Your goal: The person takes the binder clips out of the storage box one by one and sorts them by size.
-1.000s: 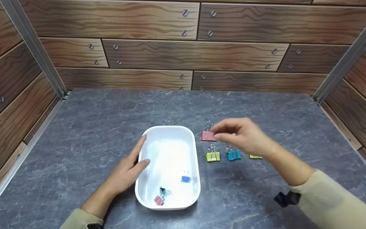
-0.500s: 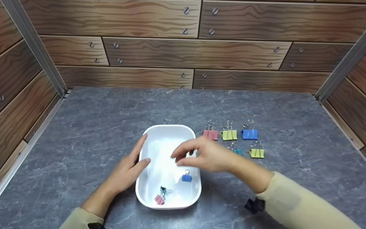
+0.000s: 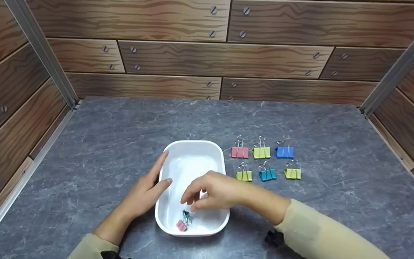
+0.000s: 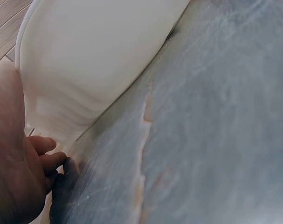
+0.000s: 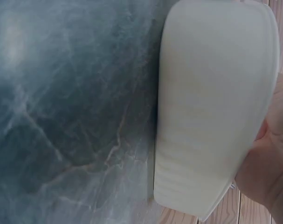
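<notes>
A white plastic tub (image 3: 193,145) stands on the table. My left hand (image 3: 143,194) holds its left side, thumb over the rim and fingers along the outer wall; the left wrist view shows lower fingers bent beside the wall. My right hand (image 3: 216,190) hovers over the tub's inside, fingers bent, with a gap between thumb and fingertips and nothing seen between them. Just below its fingertips lie a small teal binder clip (image 3: 186,214) and a small pink binder clip (image 3: 181,225). A small blue clip, seen earlier in the tub, is hidden behind this hand.
Right of the tub stand two rows of larger binder clips. Behind are a pink (image 3: 239,152), a yellow (image 3: 261,153) and a blue clip (image 3: 285,152); in front, a yellow (image 3: 244,176), a teal (image 3: 267,175) and another yellow clip (image 3: 293,174). Wood-patterned walls enclose the table.
My right hand has moved left and toward me, from above the rows of clips into the space over the tub. The left hand stays on the tub's side.
</notes>
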The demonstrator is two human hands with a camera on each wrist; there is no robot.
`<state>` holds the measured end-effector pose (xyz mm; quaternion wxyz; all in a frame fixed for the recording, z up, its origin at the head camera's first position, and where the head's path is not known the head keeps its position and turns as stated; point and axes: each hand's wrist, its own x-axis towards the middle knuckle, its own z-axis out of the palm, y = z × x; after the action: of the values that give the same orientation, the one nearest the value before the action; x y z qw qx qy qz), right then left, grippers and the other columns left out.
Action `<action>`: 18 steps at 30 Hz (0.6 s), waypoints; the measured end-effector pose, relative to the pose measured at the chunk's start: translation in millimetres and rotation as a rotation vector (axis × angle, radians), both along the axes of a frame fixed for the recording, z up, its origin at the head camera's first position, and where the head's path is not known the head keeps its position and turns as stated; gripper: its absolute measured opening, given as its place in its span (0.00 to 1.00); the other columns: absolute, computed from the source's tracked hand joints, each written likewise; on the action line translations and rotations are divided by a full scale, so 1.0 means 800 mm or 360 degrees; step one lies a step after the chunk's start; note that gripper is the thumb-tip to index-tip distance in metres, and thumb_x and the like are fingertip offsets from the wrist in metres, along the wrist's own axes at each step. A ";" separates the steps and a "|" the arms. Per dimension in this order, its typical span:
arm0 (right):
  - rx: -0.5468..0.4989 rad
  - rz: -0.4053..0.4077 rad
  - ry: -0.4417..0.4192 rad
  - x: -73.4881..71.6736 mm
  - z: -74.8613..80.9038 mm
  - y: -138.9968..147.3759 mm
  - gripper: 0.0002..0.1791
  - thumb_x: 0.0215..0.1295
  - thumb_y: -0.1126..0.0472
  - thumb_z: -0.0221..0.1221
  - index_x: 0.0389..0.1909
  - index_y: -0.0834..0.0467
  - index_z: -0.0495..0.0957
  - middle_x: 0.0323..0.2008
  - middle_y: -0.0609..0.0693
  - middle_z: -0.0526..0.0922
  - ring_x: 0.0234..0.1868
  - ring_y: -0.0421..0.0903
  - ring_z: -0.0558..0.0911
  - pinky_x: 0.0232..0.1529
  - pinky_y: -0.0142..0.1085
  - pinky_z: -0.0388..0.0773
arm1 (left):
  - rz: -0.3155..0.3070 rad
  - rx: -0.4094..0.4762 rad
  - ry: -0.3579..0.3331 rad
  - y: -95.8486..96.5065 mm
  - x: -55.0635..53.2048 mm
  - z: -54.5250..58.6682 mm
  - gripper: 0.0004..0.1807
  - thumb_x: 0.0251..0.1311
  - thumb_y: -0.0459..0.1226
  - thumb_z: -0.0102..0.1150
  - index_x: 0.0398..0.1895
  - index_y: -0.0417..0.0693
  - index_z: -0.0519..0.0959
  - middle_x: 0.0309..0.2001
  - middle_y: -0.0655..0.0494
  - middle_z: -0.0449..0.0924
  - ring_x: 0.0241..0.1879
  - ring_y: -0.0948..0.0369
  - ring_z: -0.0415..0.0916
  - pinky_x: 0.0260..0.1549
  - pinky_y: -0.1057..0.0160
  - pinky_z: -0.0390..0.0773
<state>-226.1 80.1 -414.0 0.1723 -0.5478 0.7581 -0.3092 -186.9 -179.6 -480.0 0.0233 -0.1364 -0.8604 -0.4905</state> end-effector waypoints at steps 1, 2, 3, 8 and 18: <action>0.0022 -0.0003 0.0022 0.001 -0.001 0.000 0.12 0.65 0.64 0.73 0.49 0.59 0.90 0.42 0.49 0.92 0.41 0.34 0.85 0.47 0.37 0.84 | -0.0002 0.0002 -0.0001 0.000 0.000 0.000 0.41 0.78 0.45 0.56 0.88 0.69 0.50 0.77 0.45 0.67 0.68 0.51 0.73 0.61 0.45 0.78; 0.0050 -0.0009 0.0048 0.002 -0.002 -0.001 0.13 0.64 0.63 0.74 0.49 0.58 0.90 0.42 0.48 0.92 0.41 0.34 0.85 0.46 0.35 0.83 | -0.0003 0.0002 0.0000 0.000 0.000 0.000 0.41 0.78 0.44 0.56 0.88 0.69 0.50 0.78 0.45 0.67 0.69 0.51 0.73 0.61 0.45 0.77; 0.0079 -0.0013 0.0074 0.003 -0.003 -0.001 0.13 0.64 0.63 0.74 0.49 0.57 0.91 0.42 0.46 0.92 0.41 0.34 0.86 0.46 0.33 0.83 | -0.0003 0.0004 0.0000 0.000 0.001 0.000 0.41 0.77 0.44 0.56 0.88 0.69 0.50 0.78 0.45 0.67 0.69 0.51 0.73 0.61 0.45 0.77; 0.0253 -0.0037 0.0275 0.008 -0.005 -0.002 0.14 0.64 0.56 0.75 0.51 0.48 0.91 0.42 0.38 0.91 0.40 0.29 0.83 0.46 0.25 0.75 | -0.0005 -0.0002 0.0012 0.000 0.001 0.001 0.41 0.77 0.44 0.56 0.88 0.67 0.50 0.77 0.45 0.67 0.68 0.51 0.73 0.61 0.46 0.78; 0.0389 -0.0035 0.0401 0.010 -0.007 -0.004 0.17 0.64 0.53 0.75 0.53 0.41 0.90 0.38 0.33 0.88 0.35 0.25 0.78 0.43 0.25 0.72 | -0.0025 0.0016 -0.0007 0.000 0.001 0.002 0.41 0.78 0.44 0.55 0.88 0.68 0.49 0.78 0.45 0.66 0.69 0.51 0.72 0.60 0.48 0.79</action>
<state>-217.8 77.1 -419.8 0.1378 -0.5490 0.8114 -0.1455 -186.4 -179.2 -478.6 0.0181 -0.1420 -0.8568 -0.4953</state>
